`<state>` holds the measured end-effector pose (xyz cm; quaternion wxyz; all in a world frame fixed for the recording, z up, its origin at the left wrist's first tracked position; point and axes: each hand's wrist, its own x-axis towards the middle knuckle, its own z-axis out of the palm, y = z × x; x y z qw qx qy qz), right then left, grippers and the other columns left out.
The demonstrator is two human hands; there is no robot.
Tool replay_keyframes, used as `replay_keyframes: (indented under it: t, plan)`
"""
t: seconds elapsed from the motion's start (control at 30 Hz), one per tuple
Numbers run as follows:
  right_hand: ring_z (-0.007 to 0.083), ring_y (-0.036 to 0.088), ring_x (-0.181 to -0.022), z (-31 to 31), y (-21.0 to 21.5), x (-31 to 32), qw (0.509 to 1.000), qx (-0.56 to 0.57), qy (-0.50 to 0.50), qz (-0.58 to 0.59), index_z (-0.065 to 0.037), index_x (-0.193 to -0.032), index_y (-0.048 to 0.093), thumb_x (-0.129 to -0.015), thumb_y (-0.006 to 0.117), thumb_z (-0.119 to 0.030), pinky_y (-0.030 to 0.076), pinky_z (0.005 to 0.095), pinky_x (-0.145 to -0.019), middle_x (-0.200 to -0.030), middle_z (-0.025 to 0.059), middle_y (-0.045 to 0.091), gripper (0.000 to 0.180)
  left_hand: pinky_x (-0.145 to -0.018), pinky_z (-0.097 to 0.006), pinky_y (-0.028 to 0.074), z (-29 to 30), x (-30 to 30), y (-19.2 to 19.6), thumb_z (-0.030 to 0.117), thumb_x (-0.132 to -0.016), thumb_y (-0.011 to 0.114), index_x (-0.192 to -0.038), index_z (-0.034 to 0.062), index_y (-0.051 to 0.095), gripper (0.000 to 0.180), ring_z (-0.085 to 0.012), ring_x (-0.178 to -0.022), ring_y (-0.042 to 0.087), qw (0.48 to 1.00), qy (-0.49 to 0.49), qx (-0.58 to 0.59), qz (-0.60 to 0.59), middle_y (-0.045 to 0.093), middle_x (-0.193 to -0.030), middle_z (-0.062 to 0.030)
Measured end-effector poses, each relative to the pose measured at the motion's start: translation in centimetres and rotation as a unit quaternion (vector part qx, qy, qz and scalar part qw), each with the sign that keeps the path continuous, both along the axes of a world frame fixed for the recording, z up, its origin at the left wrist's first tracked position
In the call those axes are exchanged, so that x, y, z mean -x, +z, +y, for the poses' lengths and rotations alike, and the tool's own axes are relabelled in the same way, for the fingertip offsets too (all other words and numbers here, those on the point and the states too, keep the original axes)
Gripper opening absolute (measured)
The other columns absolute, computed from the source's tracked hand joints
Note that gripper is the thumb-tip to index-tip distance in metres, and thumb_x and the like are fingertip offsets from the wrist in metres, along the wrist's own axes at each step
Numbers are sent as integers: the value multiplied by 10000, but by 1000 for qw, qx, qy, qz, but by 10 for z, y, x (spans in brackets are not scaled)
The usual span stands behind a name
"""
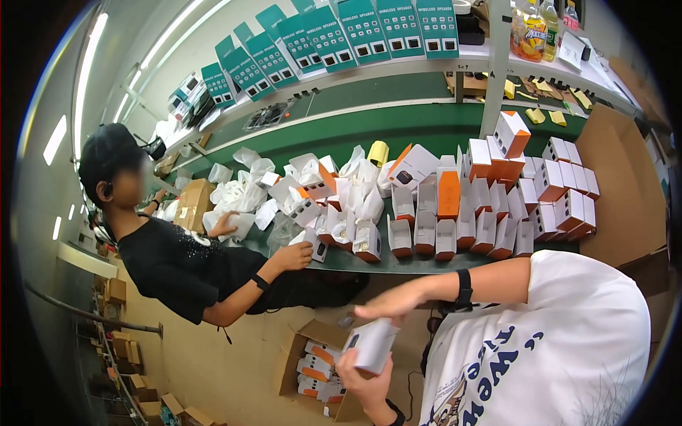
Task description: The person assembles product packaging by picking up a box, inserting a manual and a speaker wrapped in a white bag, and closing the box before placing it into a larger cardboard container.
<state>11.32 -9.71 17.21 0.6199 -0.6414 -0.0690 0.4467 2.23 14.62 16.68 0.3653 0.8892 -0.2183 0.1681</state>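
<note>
My left hand (pixel 366 376) is closed around a small white carton (pixel 372 346) with a dark picture printed on one side, holding it tilted in front of my body. Just above the carton's upper end is my right hand (pixel 391 299), fingers stretched out and slightly blurred; whether it touches the carton I cannot tell. A dark band circles my right wrist. Below and left of my hands, a brown cardboard box (pixel 290 362) on the floor contains several white-and-orange cartons (pixel 314 368).
On the green bench stand rows of open white-and-orange cartons (pixel 445 238), stacked closed cartons (pixel 568 181) and white plastic bags (pixel 245 186). A co-worker in black (pixel 177 255) handles a white carton (pixel 312 245) at left. Teal boxes (pixel 362 32) line the shelf; a large cardboard box (pixel 621 188) stands right.
</note>
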Motion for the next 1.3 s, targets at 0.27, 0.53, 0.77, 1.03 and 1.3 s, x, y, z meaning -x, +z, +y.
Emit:
replay_keyframes:
  t: [0.27,0.53,0.77,1.03,1.3]
  plan:
    - [390,586,-1244,-120,22,-173,763,475,-288,-331,-124,-1416,536,-810,784,-371,493,493,-1023,-1348,206,581,700,-1143,-492,396,5,-11,-57,97,-743,813,-1640,78,85,1156,-392,-1476,331,953,156,231,116,249,-1630,-240]
    - [379,603,-1249,-155,-128,-280,801,554,-17,-229,-197,-1339,635,-579,896,-79,510,622,-937,-1418,112,553,812,-956,-427,504,10,-68,-64,45,-791,784,-1300,126,393,647,-308,-1099,568,927,141,233,256,512,-1226,-153]
    - [340,695,-1107,-131,-186,-274,740,607,71,-280,-148,-1276,692,-722,832,-186,586,595,-798,-1265,106,693,573,-1002,-414,456,-13,-146,-35,40,-793,762,-1279,121,426,596,-297,-1153,513,918,130,216,305,472,-1256,-140]
    - [329,751,-950,-152,-175,-276,771,542,60,-330,-95,-947,779,-687,825,-239,613,433,-776,-1001,133,768,301,-1048,-433,418,-25,-196,-28,14,-764,755,-1354,150,416,694,-317,-1203,512,915,110,175,347,475,-1319,-174]
    - [327,703,-1035,-137,-19,-225,733,602,-82,-306,-78,-1112,690,-611,885,-187,587,451,-846,-1075,125,712,549,-984,-430,477,4,-227,-37,60,-740,809,-1343,134,357,758,-304,-1168,528,921,8,216,324,486,-1281,-163]
